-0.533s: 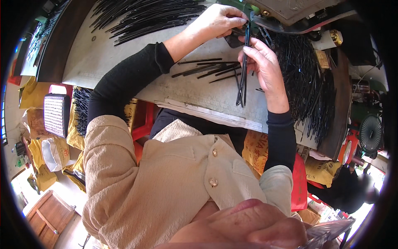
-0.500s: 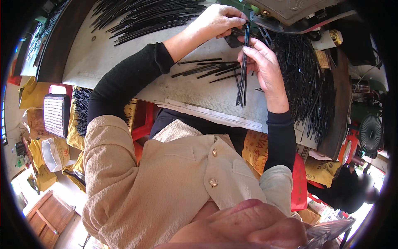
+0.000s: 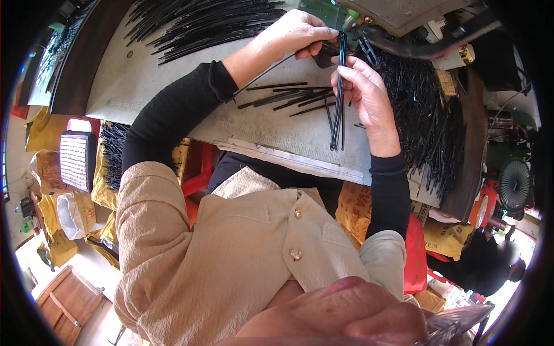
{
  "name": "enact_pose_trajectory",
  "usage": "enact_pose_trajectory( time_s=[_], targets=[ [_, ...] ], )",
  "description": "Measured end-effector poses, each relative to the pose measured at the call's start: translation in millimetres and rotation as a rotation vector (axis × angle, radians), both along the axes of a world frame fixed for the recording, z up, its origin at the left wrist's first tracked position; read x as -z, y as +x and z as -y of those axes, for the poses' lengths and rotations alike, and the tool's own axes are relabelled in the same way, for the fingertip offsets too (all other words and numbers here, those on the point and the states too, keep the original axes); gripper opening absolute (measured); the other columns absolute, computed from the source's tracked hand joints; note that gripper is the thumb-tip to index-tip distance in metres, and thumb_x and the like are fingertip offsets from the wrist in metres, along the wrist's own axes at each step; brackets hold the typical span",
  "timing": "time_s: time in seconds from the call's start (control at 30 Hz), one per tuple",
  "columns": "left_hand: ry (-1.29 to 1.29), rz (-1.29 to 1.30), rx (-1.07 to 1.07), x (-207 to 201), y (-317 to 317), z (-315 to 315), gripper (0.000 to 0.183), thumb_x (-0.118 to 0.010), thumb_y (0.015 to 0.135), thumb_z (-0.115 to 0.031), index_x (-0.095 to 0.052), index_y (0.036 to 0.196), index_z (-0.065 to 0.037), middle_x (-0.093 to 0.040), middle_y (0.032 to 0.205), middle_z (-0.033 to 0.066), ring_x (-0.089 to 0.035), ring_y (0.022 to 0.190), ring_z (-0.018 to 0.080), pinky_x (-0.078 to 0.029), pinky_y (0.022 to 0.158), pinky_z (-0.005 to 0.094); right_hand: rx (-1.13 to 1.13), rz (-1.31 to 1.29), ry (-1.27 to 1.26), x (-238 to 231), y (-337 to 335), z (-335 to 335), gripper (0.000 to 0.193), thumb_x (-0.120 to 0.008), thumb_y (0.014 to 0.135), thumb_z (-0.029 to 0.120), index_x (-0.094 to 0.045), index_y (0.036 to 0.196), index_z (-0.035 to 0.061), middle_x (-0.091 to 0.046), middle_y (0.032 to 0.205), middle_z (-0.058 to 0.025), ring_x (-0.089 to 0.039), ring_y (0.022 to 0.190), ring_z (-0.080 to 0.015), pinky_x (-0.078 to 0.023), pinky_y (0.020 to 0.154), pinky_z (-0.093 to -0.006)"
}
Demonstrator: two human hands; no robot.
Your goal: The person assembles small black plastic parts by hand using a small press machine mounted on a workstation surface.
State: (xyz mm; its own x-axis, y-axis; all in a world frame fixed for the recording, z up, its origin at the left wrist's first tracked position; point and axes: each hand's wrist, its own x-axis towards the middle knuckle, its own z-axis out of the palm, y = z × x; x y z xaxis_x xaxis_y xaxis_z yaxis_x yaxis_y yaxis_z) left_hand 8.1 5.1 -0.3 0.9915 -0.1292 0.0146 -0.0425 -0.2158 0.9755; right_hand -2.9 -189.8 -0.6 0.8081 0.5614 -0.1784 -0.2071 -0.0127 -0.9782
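My left hand [image 3: 294,36] is closed in a pinch at the upper middle of the head view, beside the machine. From under it a thin black rod [image 3: 262,74] slants back toward my wrist. My right hand [image 3: 368,95] grips a few long, glossy black rods [image 3: 339,104] between thumb and fingers, their lower ends hanging over the table's near side. The upper ends of these rods come close to my left fingertips; whether they touch is hidden. Several loose black rods [image 3: 294,97] lie on the grey table [image 3: 196,92] between my arms.
A big pile of black rods [image 3: 210,23] covers the table's far left. Another tangled heap [image 3: 427,115] lies right of my right hand. A machine with a metal plate [image 3: 404,14] and green parts [image 3: 323,10] stands ahead. A small yellowish block [image 3: 447,82] sits at the right.
My left hand has drawn slightly left and down from the rods in my right hand. A thin rod now shows slanting from it toward my wrist. My right hand has barely moved.
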Motion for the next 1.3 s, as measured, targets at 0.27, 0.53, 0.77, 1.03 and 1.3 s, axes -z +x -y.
enact_pose_trajectory(
  time_s=[0.27,0.53,0.77,1.03,1.3],
  targets=[
    [0.005,0.038,0.004,-2.7,-4.0,2.4,0.033,-0.055,0.088,-0.032,-0.066,0.09,-0.001,-0.049,0.051,-0.0006,-0.043,0.04,0.0053,-0.033,0.039,0.0192,0.091,-0.054,0.048,5.6,-1.1,-5.8,0.02,-0.055,0.085,0.022,-0.057,0.097,0.0055,-0.059,0.072,-0.0007,-0.054,0.059,-0.0052,-0.041,0.049,-0.017],
    [-0.161,-0.028,0.118,-5.1,-7.2,0.5,0.027,-0.055,0.087,-0.024,-0.063,0.095,0.001,-0.062,0.07,0.0077,-0.06,0.053,0.0121,-0.047,0.046,0.0207,0.152,-0.033,0.06,6.4,0.8,-9.5,0.014,-0.056,0.084,0.02,-0.058,0.09,0.0078,-0.058,0.069,0.0004,-0.052,0.057,-0.0055,-0.039,0.05,-0.0178],
    [-0.183,-0.103,0.136,-6.7,-10.1,2.2,0.031,-0.055,0.088,-0.027,-0.06,0.104,0.0,-0.061,0.075,0.0063,-0.06,0.056,0.0113,-0.048,0.048,0.0187,0.183,-0.028,0.082,-0.3,-1.2,-12.3,0.011,-0.057,0.084,0.016,-0.057,0.088,0.0057,-0.058,0.066,-0.0022,-0.049,0.054,-0.0054,-0.036,0.048,-0.0174],
    [-0.247,-0.102,0.111,-2.8,-7.8,1.7,0.023,-0.058,0.086,-0.022,-0.064,0.086,0.0,-0.061,0.069,0.006,-0.059,0.054,0.0118,-0.048,0.048,0.0214,0.167,-0.009,0.094,1.7,2.2,-11.9,0.013,-0.059,0.083,0.017,-0.058,0.088,0.0043,-0.058,0.068,-0.0042,-0.047,0.052,-0.0053,-0.035,0.047,-0.0173],
    [-0.236,-0.076,0.137,0.0,-7.2,2.2,0.026,-0.056,0.088,-0.026,-0.063,0.093,-0.001,-0.058,0.069,0.0038,-0.057,0.053,0.009,-0.046,0.049,0.0186,0.112,0.009,0.12,-0.4,3.3,-13.6,0.014,-0.059,0.084,0.016,-0.058,0.089,0.0026,-0.059,0.069,-0.005,-0.045,0.052,-0.005,-0.035,0.048,-0.0168]
  ],
)
